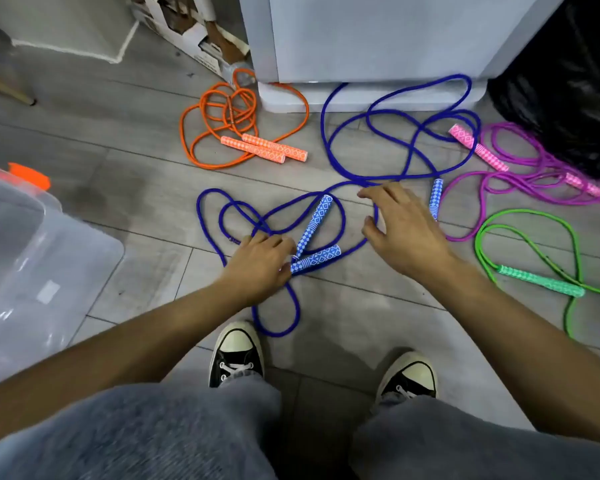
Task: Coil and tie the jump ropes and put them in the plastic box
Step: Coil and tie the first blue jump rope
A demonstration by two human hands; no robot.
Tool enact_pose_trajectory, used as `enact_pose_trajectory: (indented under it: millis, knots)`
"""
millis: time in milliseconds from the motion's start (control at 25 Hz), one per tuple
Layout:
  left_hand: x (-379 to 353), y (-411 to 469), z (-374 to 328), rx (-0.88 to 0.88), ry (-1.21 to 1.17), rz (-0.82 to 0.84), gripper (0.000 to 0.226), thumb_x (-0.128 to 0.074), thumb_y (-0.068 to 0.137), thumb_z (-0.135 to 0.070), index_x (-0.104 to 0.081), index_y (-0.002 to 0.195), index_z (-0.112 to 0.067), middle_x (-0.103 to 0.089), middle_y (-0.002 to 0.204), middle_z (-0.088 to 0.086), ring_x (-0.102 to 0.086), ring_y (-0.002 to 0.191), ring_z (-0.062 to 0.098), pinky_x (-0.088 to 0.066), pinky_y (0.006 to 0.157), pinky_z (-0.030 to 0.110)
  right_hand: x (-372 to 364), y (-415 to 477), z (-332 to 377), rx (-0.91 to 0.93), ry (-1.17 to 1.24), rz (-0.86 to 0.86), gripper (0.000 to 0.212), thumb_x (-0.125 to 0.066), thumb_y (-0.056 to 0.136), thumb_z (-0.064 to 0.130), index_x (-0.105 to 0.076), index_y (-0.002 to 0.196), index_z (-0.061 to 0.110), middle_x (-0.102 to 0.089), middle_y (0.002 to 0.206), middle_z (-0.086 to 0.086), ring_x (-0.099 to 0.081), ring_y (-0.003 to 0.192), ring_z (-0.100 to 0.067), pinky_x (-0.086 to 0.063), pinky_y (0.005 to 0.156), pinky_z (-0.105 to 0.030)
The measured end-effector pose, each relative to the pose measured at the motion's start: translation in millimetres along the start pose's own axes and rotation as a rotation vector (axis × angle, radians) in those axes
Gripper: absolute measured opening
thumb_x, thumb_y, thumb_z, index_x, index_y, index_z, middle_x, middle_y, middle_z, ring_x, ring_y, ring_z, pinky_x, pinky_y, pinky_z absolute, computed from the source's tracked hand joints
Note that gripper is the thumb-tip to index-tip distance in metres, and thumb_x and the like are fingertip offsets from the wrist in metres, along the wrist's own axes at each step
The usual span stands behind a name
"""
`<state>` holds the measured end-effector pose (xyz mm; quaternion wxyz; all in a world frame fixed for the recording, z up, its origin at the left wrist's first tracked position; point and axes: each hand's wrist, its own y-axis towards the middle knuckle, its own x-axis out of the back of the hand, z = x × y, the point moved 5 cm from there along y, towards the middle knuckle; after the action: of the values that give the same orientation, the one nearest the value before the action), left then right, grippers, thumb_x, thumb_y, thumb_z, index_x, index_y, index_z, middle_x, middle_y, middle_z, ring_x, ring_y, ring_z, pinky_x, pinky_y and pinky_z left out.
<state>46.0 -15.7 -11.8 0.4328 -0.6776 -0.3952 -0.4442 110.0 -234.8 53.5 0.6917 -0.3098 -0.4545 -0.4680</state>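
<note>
Blue jump rope (pixel 329 140) sprawls in loose loops over the grey floor. Two of its blue patterned handles (pixel 314 223) lie side by side in the middle. My left hand (pixel 258 263) curls its fingers and thumb round the near ends of those two handles. My right hand (pixel 404 225) hovers with spread fingers over the blue rope, next to a third blue handle (pixel 436 199). An orange rope (pixel 219 129), a magenta rope (pixel 520 174) and a green rope (pixel 530 233) lie loose nearby. The clear plastic box (pixel 32 258) stands at the left.
A white cabinet (pixel 361 46) blocks the far side, with a black bag (pixel 568 81) to its right and a torn cardboard box (pixel 194 32) to its left. My two black shoes (pixel 236 355) (pixel 409 375) stand just behind the blue loops.
</note>
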Motion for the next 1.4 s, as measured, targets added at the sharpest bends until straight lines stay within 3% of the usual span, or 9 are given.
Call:
enact_pose_trajectory:
  millis: [240,400,520,800,920,1040,1200,1320,1400]
  knots:
    - [-59,21,2,0.107,0.173,0.189,0.044,-0.051,0.095,-0.041,-0.050,0.130,-0.015,-0.060,0.124,0.009,-0.052,0.114,0.033,-0.041,0.095,0.043,-18,-5,-17,0.000,-0.009,0.016,0.039,-0.061,0.089,0.019,-0.059,0.128,0.014,-0.060,0.119,-0.011,-0.059,0.101,-0.035,-0.048,0.092,-0.051]
    - [-84,12,12,0.167,0.199,0.267,0.050,-0.054,0.094,-0.032,-0.042,0.139,-0.012,-0.058,0.130,0.012,-0.051,0.119,0.035,-0.040,0.100,0.045,-15,-7,-22,-0.017,0.011,0.019,0.041,-0.060,0.090,0.020,-0.058,0.130,0.015,-0.059,0.119,-0.010,-0.059,0.102,-0.033,-0.049,0.094,-0.048]
    - [-86,10,17,0.093,0.215,0.263,0.047,-0.050,0.098,-0.022,-0.039,0.142,-0.014,-0.060,0.128,0.011,-0.052,0.119,0.034,-0.043,0.099,0.044,-13,-7,-18,-0.014,0.032,0.039,0.042,-0.060,0.091,0.021,-0.056,0.133,0.017,-0.058,0.120,-0.009,-0.059,0.105,-0.031,-0.049,0.095,-0.047]
    - [7,22,-5,0.146,-0.377,0.129,0.028,-0.063,0.092,-0.026,-0.054,0.117,-0.016,-0.067,0.105,0.006,-0.064,0.092,0.027,-0.052,0.077,0.039,30,4,6,0.010,0.003,0.076,0.043,-0.057,0.093,0.024,-0.052,0.136,0.021,-0.056,0.126,-0.006,-0.056,0.114,-0.030,-0.046,0.096,-0.046]
    - [76,27,-25,0.212,-0.643,0.007,0.028,-0.073,0.086,-0.021,-0.058,0.108,-0.013,-0.067,0.093,0.002,-0.066,0.075,0.019,-0.051,0.068,0.030,75,9,25,0.017,0.036,0.012,0.041,-0.059,0.090,0.024,-0.053,0.131,0.023,-0.058,0.121,-0.004,-0.060,0.110,-0.027,-0.049,0.092,-0.045]
    - [148,24,-47,0.228,-0.973,-0.062,0.028,-0.073,0.087,-0.009,-0.055,0.108,-0.003,-0.067,0.083,0.010,-0.065,0.056,0.013,-0.060,0.059,0.031,126,12,42,-0.004,0.097,-0.006,0.037,-0.059,0.090,0.023,-0.057,0.126,0.023,-0.062,0.112,0.000,-0.060,0.097,-0.016,-0.050,0.088,-0.036]
    - [243,14,-80,0.193,-1.240,-0.148,0.029,-0.069,0.089,-0.005,-0.052,0.112,0.000,-0.068,0.088,0.017,-0.068,0.068,0.025,-0.062,0.068,0.035,178,20,69,-0.045,0.254,0.076,0.018,-0.059,0.093,0.026,-0.070,0.105,0.017,-0.071,0.091,0.003,-0.067,0.088,-0.019,-0.054,0.086,-0.038]
    - [299,7,-98,0.186,-1.313,-0.287,0.027,-0.071,0.088,-0.007,-0.056,0.108,0.000,-0.071,0.095,0.021,-0.072,0.071,0.027,-0.061,0.067,0.032,204,19,97,-0.091,0.603,0.129,0.028,-0.052,0.101,0.024,-0.070,0.093,0.005,-0.073,0.087,-0.008,-0.071,0.085,-0.019,-0.053,0.086,-0.039]
    - [322,2,-105,0.201,-1.365,-0.353,0.023,-0.072,0.087,-0.007,-0.057,0.104,0.000,-0.071,0.095,0.022,-0.072,0.072,0.030,-0.062,0.072,0.036,217,16,108,-0.095,0.716,0.113,0.027,-0.050,0.100,0.021,-0.070,0.087,0.010,-0.075,0.089,-0.009,-0.072,0.088,-0.021,-0.052,0.086,-0.040]
